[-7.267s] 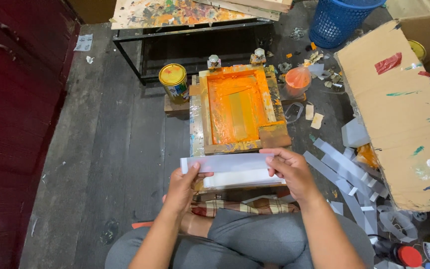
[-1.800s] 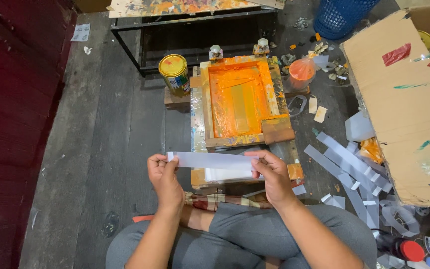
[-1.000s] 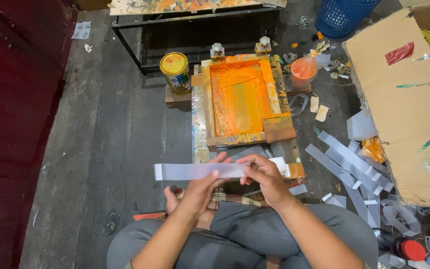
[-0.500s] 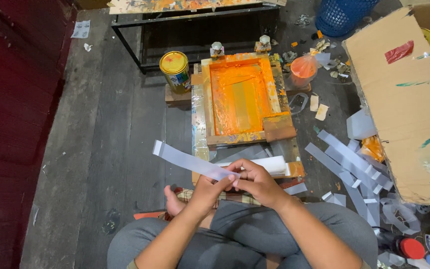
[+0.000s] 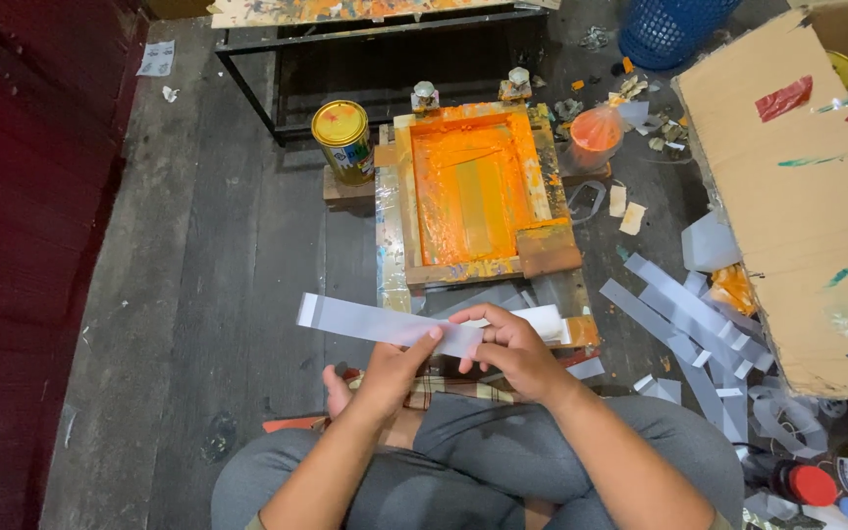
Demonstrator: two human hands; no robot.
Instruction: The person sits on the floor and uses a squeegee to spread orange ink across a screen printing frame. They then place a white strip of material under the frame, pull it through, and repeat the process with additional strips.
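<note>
Thin grey plastic strip [image 5: 385, 325] at centre frame, just below the orange screen-printing frame [image 5: 471, 191], pointing toward 10 o'clock. Pinched at its right end by left hand [image 5: 395, 368] and right hand [image 5: 512, 351]. Probably light, floppy, slick; best gripped near an end, flat-fingered.

Earlier both hands stretched the grey strip [image 5: 385, 326] level between them. Now the left hand [image 5: 395, 368] and right hand [image 5: 507, 348] pinch near its right end, apparently touching, its left end tilted upward.
</note>
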